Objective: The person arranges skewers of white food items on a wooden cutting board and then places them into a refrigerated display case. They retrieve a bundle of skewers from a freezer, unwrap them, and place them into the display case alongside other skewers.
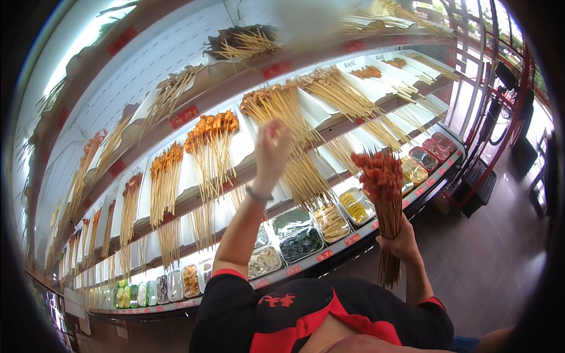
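In my right hand [404,242] is a thick bundle of skewers [380,181] threaded with red meat pieces. The bundle stands nearly upright, meat end on top, with the bare sticks running down through my grip. My left hand [273,143], blurred, is raised before the middle shelf with its fingers curled. It overlaps a pile of browned skewers [269,99] in view; whether it touches them or holds anything cannot be made out. Left of it, orange-coated meat skewers [212,128] lie in a white tray [244,143], their sticks jutting over the shelf edge.
A tiered display rack holds many more skewers, including dark leafy ones [242,42] up top. Packed trays, such as dark green seaweed-like food [301,244] and yellow slices [356,206], line the bottom shelf. Metal framing [481,101] and a black bin [480,187] stand to the right.
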{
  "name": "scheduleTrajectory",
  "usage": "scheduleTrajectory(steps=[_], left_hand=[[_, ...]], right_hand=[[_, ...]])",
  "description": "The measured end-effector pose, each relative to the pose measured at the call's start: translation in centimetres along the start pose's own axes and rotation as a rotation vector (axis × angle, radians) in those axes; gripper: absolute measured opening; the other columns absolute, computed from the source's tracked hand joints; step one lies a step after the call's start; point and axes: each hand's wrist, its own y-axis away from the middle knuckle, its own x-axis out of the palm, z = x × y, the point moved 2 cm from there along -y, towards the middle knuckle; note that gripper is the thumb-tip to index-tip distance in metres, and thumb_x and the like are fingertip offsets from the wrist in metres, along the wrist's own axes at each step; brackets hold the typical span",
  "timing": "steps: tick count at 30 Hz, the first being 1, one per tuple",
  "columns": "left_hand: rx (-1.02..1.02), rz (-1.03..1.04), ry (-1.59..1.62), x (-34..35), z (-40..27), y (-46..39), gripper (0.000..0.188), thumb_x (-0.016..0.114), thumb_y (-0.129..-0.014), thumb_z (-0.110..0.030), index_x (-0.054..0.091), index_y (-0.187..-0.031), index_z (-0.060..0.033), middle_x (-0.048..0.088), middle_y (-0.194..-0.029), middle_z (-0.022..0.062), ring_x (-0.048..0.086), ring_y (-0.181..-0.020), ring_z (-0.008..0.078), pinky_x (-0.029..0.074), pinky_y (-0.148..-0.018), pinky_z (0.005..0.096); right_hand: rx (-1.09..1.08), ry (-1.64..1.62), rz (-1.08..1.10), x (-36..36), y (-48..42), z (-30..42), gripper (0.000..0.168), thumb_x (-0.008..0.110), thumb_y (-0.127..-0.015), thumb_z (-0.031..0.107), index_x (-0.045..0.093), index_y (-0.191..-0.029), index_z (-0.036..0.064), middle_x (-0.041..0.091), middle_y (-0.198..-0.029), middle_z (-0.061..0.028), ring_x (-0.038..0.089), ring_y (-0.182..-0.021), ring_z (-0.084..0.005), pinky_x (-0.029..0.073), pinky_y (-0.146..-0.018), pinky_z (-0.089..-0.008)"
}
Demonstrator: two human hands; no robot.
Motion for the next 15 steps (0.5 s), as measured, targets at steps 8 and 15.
scheduleTrajectory(steps=[8, 15], left_hand=[[-0.023, 0.581, 0.427, 3.3, -5.4, 18.5, 0.045, 0.073, -0.071, -0.012, 0.049, -0.105, 0.0052, 0.058, -0.093, 0.0135, 0.059, -0.087, 0.0217, 0.048, -0.074, 0.0299], [-0.211, 0.02, 0.356, -8.3, -5.3, 22.6, 0.017, 0.064, -0.075, -0.004, 0.057, -0.09, 0.0012, 0.062, -0.078, 0.0049, 0.06, -0.071, 0.0116, 0.049, -0.061, 0.0241]], right_hand=[[-0.319, -0.228, 0.171, 9.8, -3.1, 10.4, 0.036, 0.071, -0.065, 0.009, 0.053, -0.095, 0.001, 0.059, -0.081, -0.004, 0.058, -0.076, -0.0121, 0.048, -0.069, -0.0277], [-0.466, -0.322, 0.662, 23.1, -1.3, 15.5, 0.063, 0.073, -0.066, 0.008, 0.041, -0.119, -0.002, 0.056, -0.101, -0.0124, 0.054, -0.095, -0.0185, 0.044, -0.084, -0.0326]])
